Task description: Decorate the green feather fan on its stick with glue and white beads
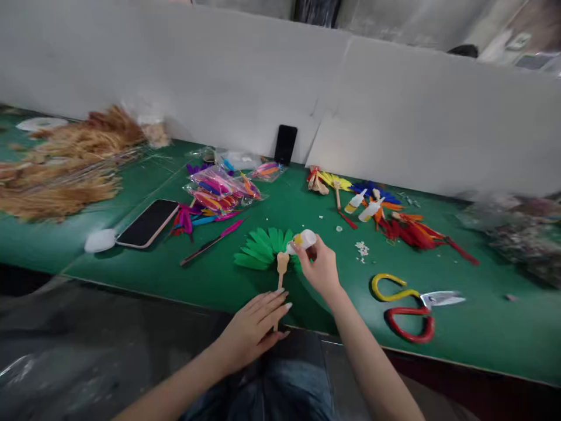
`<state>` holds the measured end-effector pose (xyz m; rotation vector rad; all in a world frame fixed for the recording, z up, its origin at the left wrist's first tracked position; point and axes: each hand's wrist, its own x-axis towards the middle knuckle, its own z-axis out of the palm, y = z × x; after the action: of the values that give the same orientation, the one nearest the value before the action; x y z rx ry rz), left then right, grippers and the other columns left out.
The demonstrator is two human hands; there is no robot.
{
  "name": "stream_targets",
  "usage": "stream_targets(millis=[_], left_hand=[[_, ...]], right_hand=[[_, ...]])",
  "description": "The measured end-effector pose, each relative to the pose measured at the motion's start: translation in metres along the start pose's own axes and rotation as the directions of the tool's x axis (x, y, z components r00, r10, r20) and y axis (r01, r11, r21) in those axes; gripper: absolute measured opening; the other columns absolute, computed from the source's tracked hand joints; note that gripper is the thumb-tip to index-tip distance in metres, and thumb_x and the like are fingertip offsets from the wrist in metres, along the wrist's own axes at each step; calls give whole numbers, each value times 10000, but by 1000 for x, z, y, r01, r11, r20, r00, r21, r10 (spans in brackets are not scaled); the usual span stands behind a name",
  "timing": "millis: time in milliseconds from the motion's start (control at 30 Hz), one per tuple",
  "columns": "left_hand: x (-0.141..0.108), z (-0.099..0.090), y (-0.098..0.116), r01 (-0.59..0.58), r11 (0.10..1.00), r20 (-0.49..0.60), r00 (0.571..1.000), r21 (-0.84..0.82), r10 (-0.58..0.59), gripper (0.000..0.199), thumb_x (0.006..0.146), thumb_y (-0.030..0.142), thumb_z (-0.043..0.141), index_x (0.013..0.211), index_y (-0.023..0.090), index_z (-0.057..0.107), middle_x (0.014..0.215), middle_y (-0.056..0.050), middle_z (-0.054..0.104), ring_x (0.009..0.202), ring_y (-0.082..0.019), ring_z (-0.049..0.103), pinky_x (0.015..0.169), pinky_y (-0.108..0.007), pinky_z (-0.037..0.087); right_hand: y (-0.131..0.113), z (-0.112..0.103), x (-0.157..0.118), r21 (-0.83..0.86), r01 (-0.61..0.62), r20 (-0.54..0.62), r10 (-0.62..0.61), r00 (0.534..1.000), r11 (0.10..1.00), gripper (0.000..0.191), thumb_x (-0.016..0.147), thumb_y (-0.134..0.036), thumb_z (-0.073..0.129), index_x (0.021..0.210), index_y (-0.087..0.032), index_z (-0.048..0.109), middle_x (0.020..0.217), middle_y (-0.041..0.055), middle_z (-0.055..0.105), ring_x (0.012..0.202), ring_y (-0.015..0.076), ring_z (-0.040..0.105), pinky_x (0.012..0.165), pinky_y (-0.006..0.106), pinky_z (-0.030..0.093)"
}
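Observation:
In the head view, a fan of green feathers is spread on the green table, with a pale wooden stick, wider at its top, lying over its middle. My left hand holds the lower part of this stick near the table's front edge, fingers laid across it. My right hand grips a small white glue bottle with a yellow label. The bottle is tipped, its nozzle pointing down and left at the stick's wide top. My right hand hides some of the right-side feathers.
Scissors with yellow and red handles lie at right. White bits, two glue bottles and coloured feathers are behind. On the left are a phone, bagged feathers and dried grasses. Another phone leans on the partition.

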<state>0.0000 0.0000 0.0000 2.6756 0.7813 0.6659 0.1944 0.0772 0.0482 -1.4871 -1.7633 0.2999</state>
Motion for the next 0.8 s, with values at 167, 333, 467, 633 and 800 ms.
stream_targets(millis=[167,333,467,633,800], left_hand=[[2,1,0,-2,1000,-19,1000,3,2,453,894,201,451,1331,134,351,1360,-121,434,1308,-204,314,1032,-395,360],[2,0,1,-7,1000,-27,1000,0,7,451,891,199,457,1326,129,359,1354,-122,443,1304,-203,321,1033,-392,361],[2,0,1,-16,1000,-39,999,2,16,447,888,193,459,1320,121,365,1352,-126,444,1305,-201,318,1031,-393,364],[3,0,0,-20,1000,-40,999,10,20,440,891,191,447,1318,117,370,1348,-127,449,1306,-199,317,1031,-390,365],[4,-2,1,-17,1000,-34,999,22,18,421,900,214,437,1305,111,388,1339,-127,459,1301,-192,327,1026,-384,371]], right_hand=[[0,3,-2,-97,54,22,-52,998,994,266,833,-425,492,700,-212,406,499,-48,450,420,117,453,433,218,302],[-2,0,-2,-124,79,17,-77,997,989,286,837,-438,488,687,-215,389,504,-48,447,429,116,451,443,218,305],[-4,-1,-3,-133,85,8,-85,996,987,282,840,-432,486,687,-210,407,499,-45,457,427,113,459,443,213,310],[-5,-1,-5,-133,109,11,-108,994,985,256,838,-414,492,704,-200,447,508,-38,481,434,109,474,442,208,314],[-6,1,-6,-101,125,55,-120,991,987,222,831,-393,512,740,-192,484,519,-39,495,438,108,479,444,209,313]])
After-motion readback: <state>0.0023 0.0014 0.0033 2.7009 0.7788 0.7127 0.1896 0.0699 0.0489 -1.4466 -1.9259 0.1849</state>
